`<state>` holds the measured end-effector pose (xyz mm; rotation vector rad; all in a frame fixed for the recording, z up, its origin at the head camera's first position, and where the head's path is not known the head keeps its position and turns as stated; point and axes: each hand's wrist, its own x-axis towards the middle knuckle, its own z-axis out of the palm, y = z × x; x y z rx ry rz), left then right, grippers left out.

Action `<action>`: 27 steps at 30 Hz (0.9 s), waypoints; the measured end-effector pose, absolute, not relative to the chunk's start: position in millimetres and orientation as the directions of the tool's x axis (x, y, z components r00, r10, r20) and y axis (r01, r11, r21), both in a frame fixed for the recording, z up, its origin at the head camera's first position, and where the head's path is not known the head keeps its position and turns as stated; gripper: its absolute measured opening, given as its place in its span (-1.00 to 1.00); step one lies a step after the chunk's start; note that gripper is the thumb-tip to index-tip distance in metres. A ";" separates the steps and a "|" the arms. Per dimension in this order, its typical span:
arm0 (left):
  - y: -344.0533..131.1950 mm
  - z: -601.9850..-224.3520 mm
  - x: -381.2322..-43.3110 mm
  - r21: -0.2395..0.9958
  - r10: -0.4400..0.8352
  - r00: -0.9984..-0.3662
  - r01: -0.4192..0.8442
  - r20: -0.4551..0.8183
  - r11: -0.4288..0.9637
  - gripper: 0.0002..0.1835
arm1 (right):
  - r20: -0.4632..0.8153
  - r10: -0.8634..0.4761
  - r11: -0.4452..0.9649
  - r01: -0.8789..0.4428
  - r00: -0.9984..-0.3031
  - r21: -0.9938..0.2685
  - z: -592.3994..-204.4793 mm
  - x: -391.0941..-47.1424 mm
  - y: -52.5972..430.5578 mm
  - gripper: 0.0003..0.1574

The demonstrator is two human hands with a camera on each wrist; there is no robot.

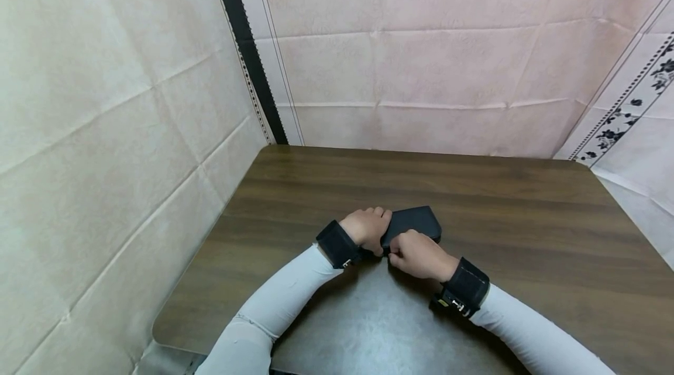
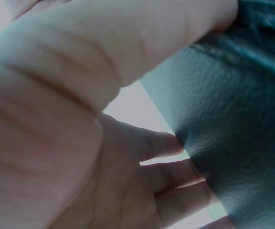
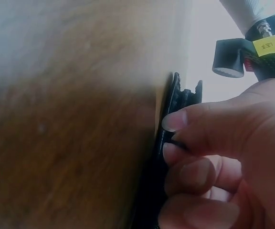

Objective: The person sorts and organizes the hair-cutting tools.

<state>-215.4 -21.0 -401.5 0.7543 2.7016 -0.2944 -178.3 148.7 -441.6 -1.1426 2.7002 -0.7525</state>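
A black leather zip wallet [image 1: 412, 223] lies on the table in the head view, between the two hands. My left hand [image 1: 367, 229] grips its left end; in the left wrist view the thumb crosses the near edge while the fingers [image 2: 175, 174] reach along the far side of the leather. At the wallet's near edge, my right hand [image 1: 421, 255] has its fingers curled. The right wrist view shows thumb and forefinger pinching a small dark zip pull, mostly hidden by them. Beyond the fingertips, the zip's teeth [image 3: 185, 98] run between two leather edges.
The wood-patterned table [image 1: 516, 229] stretches out on both sides, with rounded far corners. Pale creased cloth [image 1: 432, 65] hangs behind and to the left. Each wrist wears a black strap [image 1: 466, 287] with a small camera.
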 end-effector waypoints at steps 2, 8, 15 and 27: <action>-21.1 -402.3 -215.6 -0.110 0.465 -0.809 0.532 -0.358 0.840 0.04 | 0.084 -0.697 0.595 -0.641 -0.712 -0.485 -442.1 -178.1 148.8 -0.44; -20.3 -403.3 -215.5 -0.110 0.460 -0.811 0.527 -0.360 0.843 0.04 | 0.081 -0.691 0.602 -0.634 -0.718 -0.486 -441.2 -176.8 148.6 -0.44; -20.1 -403.8 -216.0 -0.113 0.458 -0.812 0.526 -0.362 0.843 0.05 | 0.082 -0.688 0.606 -0.633 -0.721 -0.482 -440.6 -176.5 148.3 -0.43; -19.8 -403.9 -216.0 -0.120 0.456 -0.815 0.525 -0.358 0.843 0.05 | 0.054 -0.671 0.631 -0.607 -0.740 -0.483 -438.8 -176.8 147.6 -0.39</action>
